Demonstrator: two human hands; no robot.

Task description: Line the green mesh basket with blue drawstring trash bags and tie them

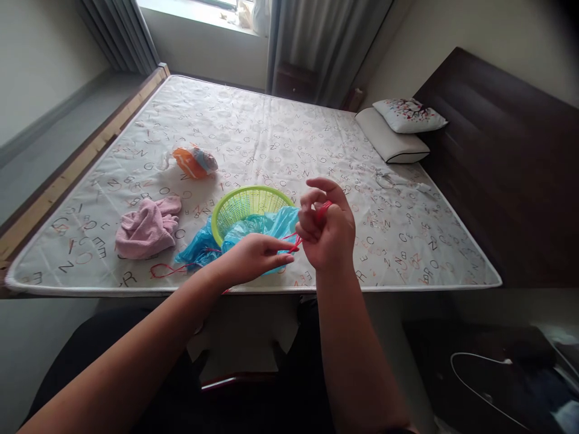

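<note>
Red string (324, 210) is wound around the fingers of my right hand (329, 226), which is raised above the mattress near its front edge. My left hand (257, 256) pinches a strand of the same string between thumb and fingers, just left of my right palm. Behind my left hand stands a yellow-green plastic basket (253, 191) with blue plastic bags (283, 222) in and against it. A darker blue bag (201, 248) lies at its left. A loose loop of red string (158, 270) rests near the mattress edge.
The patterned mattress (271, 132) spans the view. On it lie a pink cloth (148, 229) and an orange plastic package (193, 161). Two pillows (409, 114) sit by the dark headboard (493, 157). At lower right, a white cable (474, 357) crosses a dark surface.
</note>
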